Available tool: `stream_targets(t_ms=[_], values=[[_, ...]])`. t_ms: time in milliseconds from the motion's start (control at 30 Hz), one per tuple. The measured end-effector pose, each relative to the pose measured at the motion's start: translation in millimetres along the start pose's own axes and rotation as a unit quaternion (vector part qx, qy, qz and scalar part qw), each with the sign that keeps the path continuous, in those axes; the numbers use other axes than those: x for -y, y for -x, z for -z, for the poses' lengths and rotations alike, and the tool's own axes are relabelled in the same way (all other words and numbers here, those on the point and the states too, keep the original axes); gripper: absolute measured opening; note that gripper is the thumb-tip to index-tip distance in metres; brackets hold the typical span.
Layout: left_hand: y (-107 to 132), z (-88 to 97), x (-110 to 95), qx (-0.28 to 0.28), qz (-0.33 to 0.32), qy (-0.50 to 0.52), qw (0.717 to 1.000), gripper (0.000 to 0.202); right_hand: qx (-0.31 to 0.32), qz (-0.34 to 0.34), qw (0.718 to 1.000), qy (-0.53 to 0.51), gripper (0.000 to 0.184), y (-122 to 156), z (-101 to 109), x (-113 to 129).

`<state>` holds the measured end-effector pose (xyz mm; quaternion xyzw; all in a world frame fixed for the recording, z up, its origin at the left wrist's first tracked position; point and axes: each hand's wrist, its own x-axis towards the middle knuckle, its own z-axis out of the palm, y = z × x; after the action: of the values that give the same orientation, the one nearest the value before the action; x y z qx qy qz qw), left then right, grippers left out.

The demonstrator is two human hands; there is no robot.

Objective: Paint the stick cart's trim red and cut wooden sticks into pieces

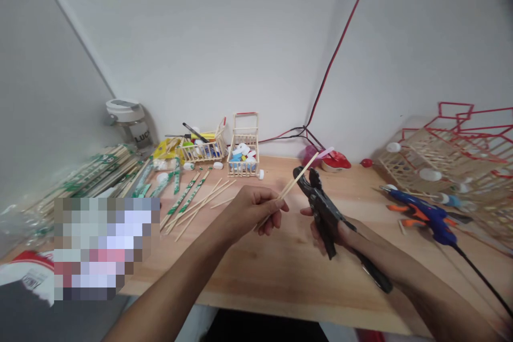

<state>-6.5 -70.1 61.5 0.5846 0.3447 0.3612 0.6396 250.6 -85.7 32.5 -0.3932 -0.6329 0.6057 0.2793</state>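
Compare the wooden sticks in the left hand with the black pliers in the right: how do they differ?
The wooden sticks are thin, straight and pale; the black pliers are bulkier and dark. The left hand pinches the sticks; the right hand wraps around the pliers. Both are held above the table, tips pointing up.

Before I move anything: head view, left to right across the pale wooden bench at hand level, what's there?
Green-printed paper-sleeved chopstick bundle → loose bare wooden sticks → left hand gripping a bare wooden chopstick → black pliers in the right hand → blue-and-orange hot glue gun → wooden-stick lattice with red frame
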Motion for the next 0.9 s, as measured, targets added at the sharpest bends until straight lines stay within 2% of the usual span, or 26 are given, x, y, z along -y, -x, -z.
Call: stream_targets(t_ms=[100, 267, 533, 767, 900], values=[[-1, -0.1, 0, 0.000, 0.010, -0.018, 1.000, 0.027, 0.012, -0.018, 0.999, 0.049, 0.058, 8, -8, 19], [-1, 0.6, 3, -0.006, 0.008, -0.051, 0.999, 0.024, 0.025, -0.054, 0.995, 0.080, 0.057, 6, -18, 36], [1, 4.2, 5, -0.010, 0.037, -0.060, 0.997, 0.021, 0.016, -0.078, 0.986, 0.143, 0.051, 1, -19, 38], [2, 4.8, 4, -0.008, 0.072, -0.012, 0.997, 0.026, -0.002, -0.107, 0.979, 0.174, 0.061, -1, -20, 37], [1, 7.9, 6, 0.019, 0.091, 0.019, 0.996, 0.029, -0.016, -0.137, 0.968, 0.211, 0.063, 0, -18, 37]])
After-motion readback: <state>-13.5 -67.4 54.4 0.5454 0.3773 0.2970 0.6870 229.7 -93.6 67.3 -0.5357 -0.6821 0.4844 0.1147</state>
